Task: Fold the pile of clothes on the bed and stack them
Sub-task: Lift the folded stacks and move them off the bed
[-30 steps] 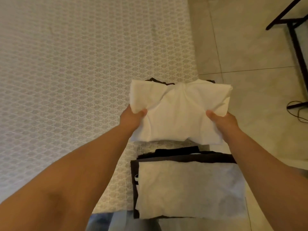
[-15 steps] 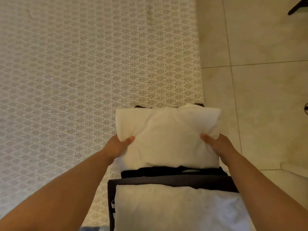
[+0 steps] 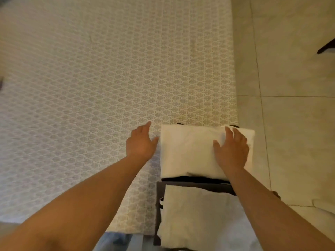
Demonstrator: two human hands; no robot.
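Now the folded white garment (image 3: 188, 151) lies flat on the farther stack at the bed's (image 3: 90, 87) right edge, with a dark garment's (image 3: 192, 178) rim showing beneath its near side. The right hand (image 3: 231, 151) rests on its right half with fingers straight and spread, likely pressing the fold flat so that it sits square on the layers below. The left hand (image 3: 141, 144) is off the cloth, just beside its left edge, fingers relaxed and holding nothing, over the patterned bedcover. Nearer the person sits a second stack: a pale folded cloth (image 3: 195, 214) on a dark folded piece (image 3: 160, 189), placed close by, probably to keep finished items together by the edge. Beyond the bed is tiled floor (image 3: 290, 69). No brand, label or writing can be read anywhere.
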